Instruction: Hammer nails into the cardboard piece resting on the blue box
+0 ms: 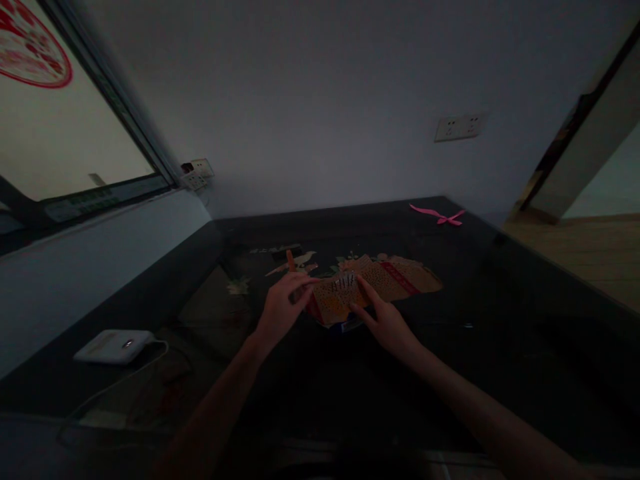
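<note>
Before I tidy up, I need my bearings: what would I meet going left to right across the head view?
Round red window decoration, white power bank, corner wall sockets, left hand, right hand, pink ribbon.

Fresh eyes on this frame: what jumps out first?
Probably the two hands mid-picture: the left hand and right hand at either side of a patterned brown piece, with an orange stick rising by the left one. Next, the strongest colours in a dim scene: the pink ribbon near the table's far right corner, and the red disc at the window, upper left.
</note>
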Available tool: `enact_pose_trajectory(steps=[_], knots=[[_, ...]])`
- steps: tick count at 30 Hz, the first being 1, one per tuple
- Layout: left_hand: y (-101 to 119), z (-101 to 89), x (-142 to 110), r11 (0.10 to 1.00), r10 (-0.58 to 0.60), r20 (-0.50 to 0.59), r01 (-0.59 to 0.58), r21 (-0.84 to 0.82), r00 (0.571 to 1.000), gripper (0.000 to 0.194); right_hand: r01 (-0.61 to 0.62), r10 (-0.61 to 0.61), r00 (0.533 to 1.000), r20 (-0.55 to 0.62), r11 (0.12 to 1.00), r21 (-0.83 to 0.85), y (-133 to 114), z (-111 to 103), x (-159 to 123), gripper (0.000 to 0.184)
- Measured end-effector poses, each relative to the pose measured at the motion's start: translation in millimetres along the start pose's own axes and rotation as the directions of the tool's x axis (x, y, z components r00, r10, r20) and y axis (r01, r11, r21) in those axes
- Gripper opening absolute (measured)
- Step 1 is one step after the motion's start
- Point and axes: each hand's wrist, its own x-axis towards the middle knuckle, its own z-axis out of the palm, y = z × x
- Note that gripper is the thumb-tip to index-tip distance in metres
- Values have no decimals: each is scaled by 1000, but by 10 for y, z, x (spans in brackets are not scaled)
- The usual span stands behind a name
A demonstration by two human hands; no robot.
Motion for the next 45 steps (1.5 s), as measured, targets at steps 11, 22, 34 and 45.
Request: enact_pose_trajectory(steps=[11, 22, 34, 45], knots=[[86, 361, 220, 997, -63, 90, 68, -48, 994, 11, -81, 93, 992, 81, 988, -134, -93, -31, -20, 62], [152, 398, 151, 946, -210, -53, 189, -264, 976, 12, -107, 138, 986, 88, 950, -293, -152, -64, -14, 61], [-527, -127, -2, 843, -508, -184, 443, -303, 841, 36, -96, 135, 985, 105, 944, -314, -134, -77, -4, 62], [-1625, -820, -813, 638, -636, -113, 603, 479, 763, 36, -91, 131, 985, 108, 945, -315, -103, -67, -4, 62]])
